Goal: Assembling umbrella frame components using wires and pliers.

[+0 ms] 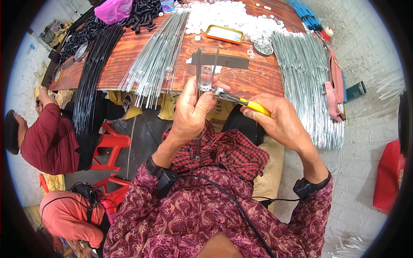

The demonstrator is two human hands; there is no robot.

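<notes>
My left hand (189, 112) is closed around a clear plastic cylinder (206, 78) and a few thin dark rods (198, 64). The rods stand upright beside the cylinder, and their lower ends hang below my wrist. In my right hand (282, 122) is a pair of pliers (257, 107) with yellow handles. Their metal jaws reach the cylinder's lower edge by my left fingertips; whether they grip anything there is too small to tell. Both hands are above my lap, at the front edge of the wooden table (232, 81).
On the table lie bundles of silvery rods (157, 56), more silvery rods (301, 69), black rods (101, 56), white plastic pieces (234, 15), a yellow-rimmed tin (224, 34) and a dark flat strip (226, 60). Two people (53, 137) sit at left near red stools (112, 146).
</notes>
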